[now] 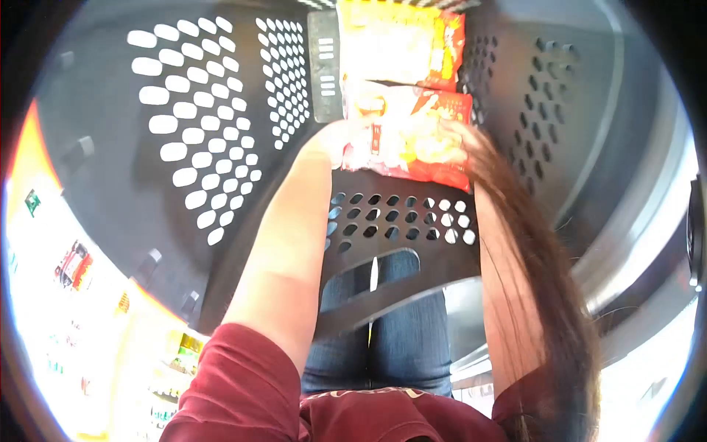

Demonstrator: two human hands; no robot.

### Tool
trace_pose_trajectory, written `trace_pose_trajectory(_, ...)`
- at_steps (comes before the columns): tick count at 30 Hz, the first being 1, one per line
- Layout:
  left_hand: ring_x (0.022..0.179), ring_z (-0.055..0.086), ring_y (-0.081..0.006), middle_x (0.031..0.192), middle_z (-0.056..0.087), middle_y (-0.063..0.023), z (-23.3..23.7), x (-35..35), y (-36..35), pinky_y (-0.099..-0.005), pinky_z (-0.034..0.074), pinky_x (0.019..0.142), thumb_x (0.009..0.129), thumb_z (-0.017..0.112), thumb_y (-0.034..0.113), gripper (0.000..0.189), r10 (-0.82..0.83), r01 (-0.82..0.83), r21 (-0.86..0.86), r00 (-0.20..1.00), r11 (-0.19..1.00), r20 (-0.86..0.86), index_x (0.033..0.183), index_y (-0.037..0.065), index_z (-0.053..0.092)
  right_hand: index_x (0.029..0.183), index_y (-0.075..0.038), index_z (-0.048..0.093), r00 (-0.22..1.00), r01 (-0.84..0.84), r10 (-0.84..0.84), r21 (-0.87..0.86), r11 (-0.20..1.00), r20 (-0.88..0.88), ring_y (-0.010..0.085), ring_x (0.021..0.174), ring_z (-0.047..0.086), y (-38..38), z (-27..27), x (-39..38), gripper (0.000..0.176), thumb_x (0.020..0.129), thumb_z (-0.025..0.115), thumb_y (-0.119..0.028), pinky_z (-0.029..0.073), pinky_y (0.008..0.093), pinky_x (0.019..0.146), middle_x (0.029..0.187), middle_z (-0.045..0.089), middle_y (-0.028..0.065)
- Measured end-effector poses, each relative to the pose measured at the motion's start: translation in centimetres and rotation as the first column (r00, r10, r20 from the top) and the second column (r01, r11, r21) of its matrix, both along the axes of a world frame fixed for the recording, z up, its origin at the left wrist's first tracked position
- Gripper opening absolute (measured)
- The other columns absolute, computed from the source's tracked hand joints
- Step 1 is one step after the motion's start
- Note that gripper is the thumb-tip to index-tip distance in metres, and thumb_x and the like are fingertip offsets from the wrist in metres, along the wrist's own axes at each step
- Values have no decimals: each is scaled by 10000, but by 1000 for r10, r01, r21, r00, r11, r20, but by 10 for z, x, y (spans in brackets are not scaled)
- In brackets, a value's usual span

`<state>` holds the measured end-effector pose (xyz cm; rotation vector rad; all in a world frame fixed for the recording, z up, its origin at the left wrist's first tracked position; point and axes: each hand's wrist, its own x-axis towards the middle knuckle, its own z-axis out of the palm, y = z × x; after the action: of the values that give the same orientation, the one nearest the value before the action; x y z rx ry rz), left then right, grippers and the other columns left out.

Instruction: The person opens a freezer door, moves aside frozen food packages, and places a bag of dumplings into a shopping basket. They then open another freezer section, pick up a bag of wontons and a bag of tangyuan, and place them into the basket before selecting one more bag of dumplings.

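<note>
Both my arms reach down into a dark perforated basket. My left hand is at the left edge of a red and white food packet, washed out by bright light, its fingers closed on that edge. At the packet's right edge is my right hand, partly covered by long hair, with its fingers over the packet. A second packet, yellow and red, lies just beyond the first one, against the far part of the basket.
Long dark hair hangs over my right arm. Below the basket's near side my jeans show through the handle opening. Shelves with small colourful goods stand at the lower left, overexposed. A dark curved object is at the right edge.
</note>
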<state>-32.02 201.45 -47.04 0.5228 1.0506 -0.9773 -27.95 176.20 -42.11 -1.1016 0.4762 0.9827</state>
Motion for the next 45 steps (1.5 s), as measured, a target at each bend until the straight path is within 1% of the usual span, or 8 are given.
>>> trace_pose_trajectory(1,632,589,-157,805,602,-70,14,6,1,-288,496,500,744,655,256,338,-21,21,43,1000,999,-3,964,26,540,1144,44,430,954,59,-103,-161,985,-282,198,966,535,30,41,20,465,805,554,-249,467,311,800,1096,516,150)
trace_pose_trajectory(6,717,582,-181,833,579,-68,107,16,2,-348,508,574,714,680,300,439,-11,1,126,997,992,76,1028,51,501,1014,16,513,867,358,-351,-48,932,-354,179,769,589,36,112,10,303,799,510,-197,495,300,719,908,593,102)
trace_pose_trajectory(10,610,553,-153,740,553,-45,255,29,11,-312,484,514,776,620,246,311,-24,9,47,944,999,328,998,69,493,1044,12,508,932,331,-355,-226,916,-74,166,800,592,21,193,-19,309,784,530,-154,491,285,705,938,592,106)
trace_pose_trajectory(12,815,594,-190,993,569,-107,297,28,5,-323,503,688,775,613,162,408,-114,39,167,876,985,469,1115,-2,456,1057,14,503,885,464,-452,-149,873,109,175,831,590,15,252,-24,326,757,563,-96,487,294,723,961,589,113)
trace_pose_trajectory(21,789,590,-152,956,574,-109,584,22,-42,-285,495,676,806,562,169,352,-379,258,282,519,924,766,1079,-34,469,1075,31,485,663,681,-635,34,732,397,182,840,587,-25,560,-109,352,766,591,-101,482,292,711,963,588,114)
trace_pose_trajectory(24,830,587,-165,1011,561,-115,615,19,-83,-290,489,716,846,479,260,382,-196,288,18,605,958,772,1107,-17,448,1105,17,455,570,740,-710,118,662,414,208,840,596,-63,583,-132,425,744,617,-139,491,317,731,989,577,131)
trace_pose_trajectory(29,854,583,-179,1018,560,-126,622,-11,-176,-297,484,738,848,475,263,393,-336,483,129,370,866,866,1104,-34,450,1121,9,440,452,828,-802,151,540,390,216,855,591,-138,608,-195,430,749,609,-127,493,324,735,1010,564,137)
trace_pose_trajectory(45,854,591,-170,1015,573,-101,642,10,-367,-294,503,714,878,409,277,386,-601,784,215,238,583,763,1142,-1,450,1050,12,501,287,919,-950,245,309,120,211,871,581,-279,561,-237,334,764,576,-142,480,329,747,974,578,121)
